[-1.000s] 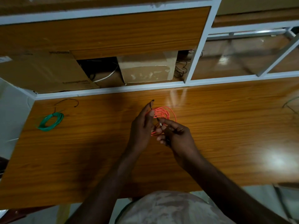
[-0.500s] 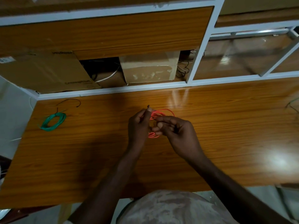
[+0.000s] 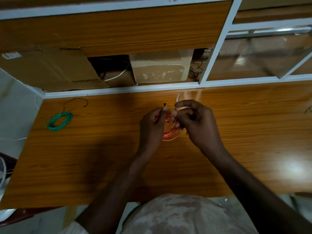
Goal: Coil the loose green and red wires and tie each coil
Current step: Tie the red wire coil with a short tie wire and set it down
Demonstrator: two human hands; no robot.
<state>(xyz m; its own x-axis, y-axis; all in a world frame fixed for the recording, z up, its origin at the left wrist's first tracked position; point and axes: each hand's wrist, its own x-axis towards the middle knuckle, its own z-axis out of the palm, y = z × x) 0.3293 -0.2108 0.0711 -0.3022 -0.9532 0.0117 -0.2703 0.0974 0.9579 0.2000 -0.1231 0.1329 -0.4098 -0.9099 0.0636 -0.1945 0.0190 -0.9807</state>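
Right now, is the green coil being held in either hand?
No, the green coil lies alone on the desk, while both hands grip the red coil.

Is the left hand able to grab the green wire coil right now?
Probably not yet. The left hand is busy pinching the red wire coil, and the green wire coil lies far off to its left. Bare desk lies between them.

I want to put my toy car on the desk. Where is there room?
Bare wood lies between the green coil and the left hand, along the near desk edge, and right of the right hand. It is crowded mid-desk, where both hands hold the red coil.
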